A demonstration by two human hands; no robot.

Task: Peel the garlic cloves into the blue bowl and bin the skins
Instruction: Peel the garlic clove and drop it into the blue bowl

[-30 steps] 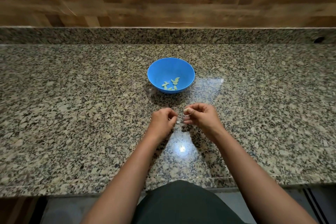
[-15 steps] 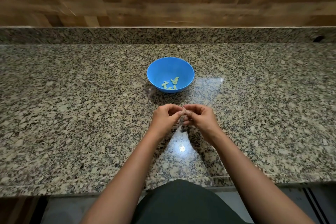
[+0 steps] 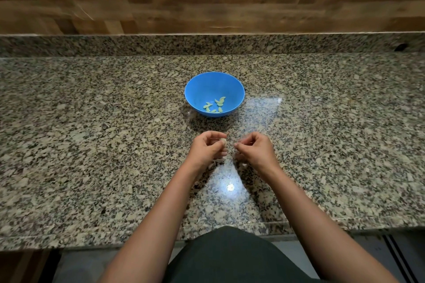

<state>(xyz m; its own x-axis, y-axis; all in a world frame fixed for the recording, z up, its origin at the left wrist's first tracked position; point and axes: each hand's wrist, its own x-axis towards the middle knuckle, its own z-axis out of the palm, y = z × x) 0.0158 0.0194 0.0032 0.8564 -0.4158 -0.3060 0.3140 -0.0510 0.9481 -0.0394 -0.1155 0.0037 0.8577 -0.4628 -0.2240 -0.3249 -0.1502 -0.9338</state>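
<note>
Left hand (image 3: 208, 148): fingers curled, thumb and fingertips gripping one garlic clove (image 3: 223, 141). The clove is pale, held just above the countertop (image 3: 92, 145) and partly covered by the fingers. How much skin it carries cannot be told.

Right hand (image 3: 256, 149): just to the right of the grip, with a small gap between the two hands. Fingers curled, thumb and forefinger tips drawn together and pointing toward the clove. Whether a shred of skin sits between them cannot be told.

Blue bowl (image 3: 193, 89): near the grip, directly beyond it, upright on the countertop and apart from both hands.

Peeled cloves (image 3: 217, 104): several, pale yellow-green, loose in the bottom of the bowl on the side nearest the grip.

Skin scrap (image 3: 202, 219): one small pale fragment on the countertop, well back from the grip toward the person, beside the left forearm.

Countertop: speckled granite, directly under the grip and running wide to either side. A light glare (image 3: 230, 187) lies on it between the forearms, on the person's side of the grip.

Granite upstand (image 3: 138, 45) and wood-plank wall (image 3: 207, 7): well beyond the grip, behind the bowl.

Dark garment (image 3: 230, 257): at the counter's near edge, between the forearms, well back from the grip.
</note>
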